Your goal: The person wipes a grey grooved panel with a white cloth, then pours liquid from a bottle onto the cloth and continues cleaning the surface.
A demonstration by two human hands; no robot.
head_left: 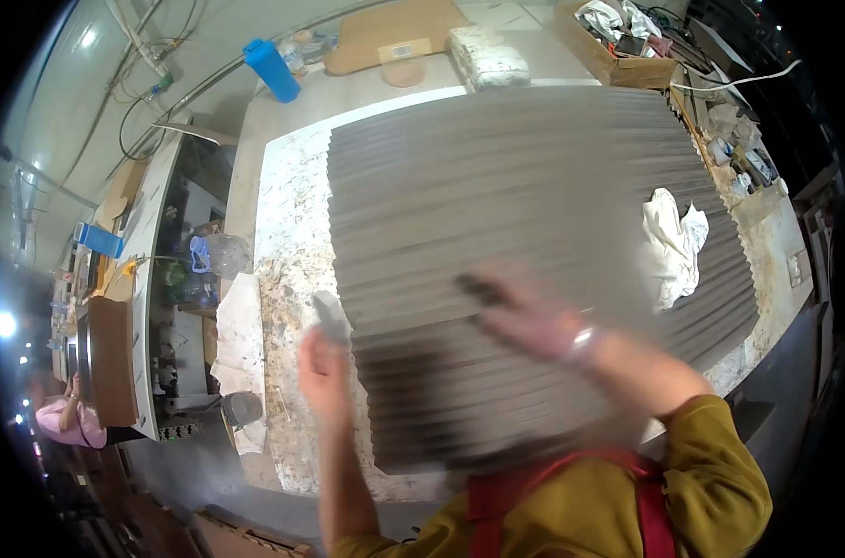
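Mustard top (571, 511) at 6 o'clock, left hand (326, 372) grips grey tool (330, 318), right hand (531, 321) over ribbed panel (422, 214), grip unclear.

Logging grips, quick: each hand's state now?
Left hand: closed, holding a grey tool.
Right hand: blurred over the ridged panel; its grip cannot be told.

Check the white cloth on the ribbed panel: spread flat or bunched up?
Bunched up: the white cloth lies crumpled on the ribbed panel, with creased folds and an uneven outline.
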